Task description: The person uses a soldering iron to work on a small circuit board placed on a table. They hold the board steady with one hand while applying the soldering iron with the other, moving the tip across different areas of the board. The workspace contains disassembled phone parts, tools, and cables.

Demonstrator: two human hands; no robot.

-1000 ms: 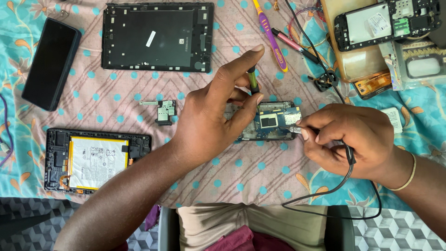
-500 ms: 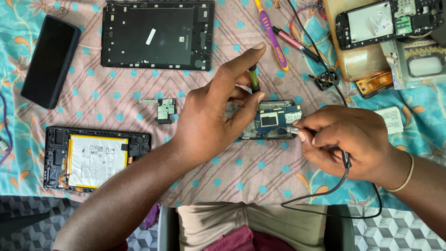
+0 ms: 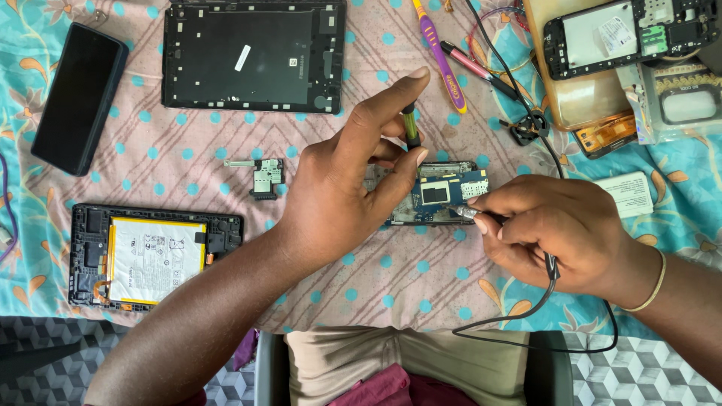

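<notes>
Circuit board (image 3: 440, 192), blue with metal shields, is laid flat on the dotted pink cloth (image 3: 226, 150) near the middle of the view, partly hidden beneath the left hand (image 3: 342, 195). A small green-handled tool (image 3: 411, 128) is gripped upright between the thumb and fingers of that hand, over the board's left part. The right hand (image 3: 560, 233) is closed around a corded probe (image 3: 470, 213), whose metal tip is held against the board's lower right edge; its black cable (image 3: 541, 301) is looped back toward the lap. Disassembly appears well advanced, judging from how the parts lie: a black tablet frame (image 3: 252, 53) is set apart at the top, a rear housing with its battery (image 3: 154, 256) is laid at the lower left, and a small daughter board (image 3: 263, 177) is placed just beside the left hand. Work on the board itself seems unfinished, and nothing is seen reassembled. A dark phone (image 3: 75, 98) is laid at the far left and a purple toothbrush (image 3: 440, 56) above the hands.
</notes>
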